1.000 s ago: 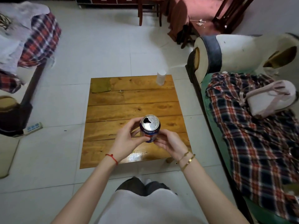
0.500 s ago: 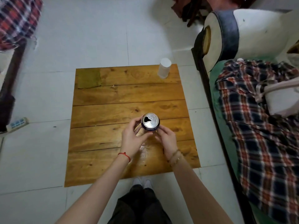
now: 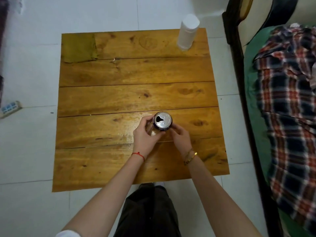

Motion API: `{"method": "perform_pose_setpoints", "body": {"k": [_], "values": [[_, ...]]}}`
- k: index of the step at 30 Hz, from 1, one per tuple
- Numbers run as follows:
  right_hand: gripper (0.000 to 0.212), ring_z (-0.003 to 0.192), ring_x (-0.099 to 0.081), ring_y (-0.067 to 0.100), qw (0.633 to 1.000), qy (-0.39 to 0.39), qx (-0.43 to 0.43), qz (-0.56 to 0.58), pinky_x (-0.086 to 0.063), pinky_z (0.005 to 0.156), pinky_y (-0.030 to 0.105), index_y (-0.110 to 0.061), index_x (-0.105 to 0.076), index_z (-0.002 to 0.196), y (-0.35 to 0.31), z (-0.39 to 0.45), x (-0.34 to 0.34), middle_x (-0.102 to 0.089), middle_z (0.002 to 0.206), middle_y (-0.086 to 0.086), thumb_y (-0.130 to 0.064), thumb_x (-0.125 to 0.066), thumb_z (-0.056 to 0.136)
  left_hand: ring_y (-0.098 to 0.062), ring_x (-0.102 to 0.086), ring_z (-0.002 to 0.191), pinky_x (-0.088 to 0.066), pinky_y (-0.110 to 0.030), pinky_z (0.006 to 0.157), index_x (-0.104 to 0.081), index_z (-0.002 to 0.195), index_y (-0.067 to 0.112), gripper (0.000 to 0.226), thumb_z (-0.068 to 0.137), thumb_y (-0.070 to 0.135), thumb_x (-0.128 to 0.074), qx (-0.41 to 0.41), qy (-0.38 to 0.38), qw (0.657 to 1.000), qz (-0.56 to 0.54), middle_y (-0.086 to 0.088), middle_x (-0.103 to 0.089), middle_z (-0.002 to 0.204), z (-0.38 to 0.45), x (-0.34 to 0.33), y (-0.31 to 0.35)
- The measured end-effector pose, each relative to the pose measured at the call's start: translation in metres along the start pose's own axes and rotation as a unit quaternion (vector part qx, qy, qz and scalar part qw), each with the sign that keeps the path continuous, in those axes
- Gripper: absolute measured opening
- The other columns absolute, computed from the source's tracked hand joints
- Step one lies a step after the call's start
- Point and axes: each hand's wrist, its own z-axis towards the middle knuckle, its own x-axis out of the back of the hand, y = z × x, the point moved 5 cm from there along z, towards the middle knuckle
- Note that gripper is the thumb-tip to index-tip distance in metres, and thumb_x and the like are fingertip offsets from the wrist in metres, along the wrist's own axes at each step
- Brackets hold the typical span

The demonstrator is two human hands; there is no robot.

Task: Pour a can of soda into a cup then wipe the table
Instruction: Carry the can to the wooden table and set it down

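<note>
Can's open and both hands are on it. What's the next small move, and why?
Probably free the right hand and fetch the white cup, leaving the left hand on the can. The cup stands upside down at the table's far right corner, apart from the can, so nothing can be poured until it is turned over and brought near.

A single wide-angle camera worn on the person's head looks steeply down and forward over the wooden bench (image 3: pixel 136 98), close enough that both forearms run in from the bottom edge, with tiled floor (image 3: pixel 30 69) to the left and a bed (image 3: pixel 253 117) cropped at right.
</note>
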Motion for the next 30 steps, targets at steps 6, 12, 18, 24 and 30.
{"method": "perform_pose_setpoints", "body": {"k": [6,12,18,24,30], "values": [[0.036,0.103,-0.059,0.011,1.0,0.001,0.008,-0.012,-0.045,0.073,0.012,-0.012,-0.06,0.128,0.013,0.003,0.0,-0.064,0.122,0.002,-0.006,-0.053,0.094,0.002,-0.061,0.109,-0.05,-0.024,0.095,-0.057,0.11,0.032,0.062,0.063,0.006,-0.087,0.006,0.007,1.0,-0.007,0.017,-0.065,0.112,0.002,-0.012,-0.014],[0.038,0.115,-0.057,0.014,1.0,-0.015,-0.003,-0.026,-0.048,0.091,0.024,-0.013,-0.057,0.131,0.018,0.005,-0.004,-0.062,0.127,0.002,-0.009,-0.054,0.094,0.005,-0.061,0.104,-0.051,-0.021,0.092,-0.056,0.112,0.025,0.061,0.064,0.004,-0.087,0.011,0.008,1.0,0.001,0.015,-0.065,0.109,0.003,-0.016,-0.021],[0.039,0.108,-0.057,0.009,0.999,-0.021,-0.004,-0.042,-0.043,0.075,0.009,-0.015,-0.054,0.134,0.019,0.005,-0.005,-0.06,0.128,-0.001,-0.008,-0.051,0.095,0.0,-0.062,0.112,-0.05,-0.019,0.095,-0.053,0.116,0.021,0.064,0.064,0.004,-0.087,0.008,-0.01,1.0,0.009,0.005,-0.067,0.116,0.005,-0.017,-0.026],[0.046,0.126,-0.05,0.02,0.992,-0.022,0.003,-0.124,-0.044,0.094,0.026,-0.013,-0.043,0.143,0.004,-0.007,0.005,-0.049,0.142,0.005,-0.013,-0.049,0.097,-0.007,-0.043,0.133,-0.032,-0.017,0.107,-0.038,0.143,0.016,0.087,0.071,0.02,-0.085,0.007,-0.054,0.993,0.107,0.003,-0.048,0.144,0.0,-0.007,-0.015],[0.051,0.139,-0.031,0.024,0.956,-0.026,0.065,-0.286,-0.029,0.115,0.044,-0.015,-0.033,0.147,-0.041,-0.038,0.026,-0.043,0.147,0.004,-0.021,-0.046,0.098,-0.016,-0.038,0.138,-0.031,-0.033,0.115,-0.038,0.147,0.021,0.071,0.085,0.028,-0.073,-0.024,-0.079,0.971,0.223,0.0,-0.043,0.15,-0.024,0.037,0.016]]}}
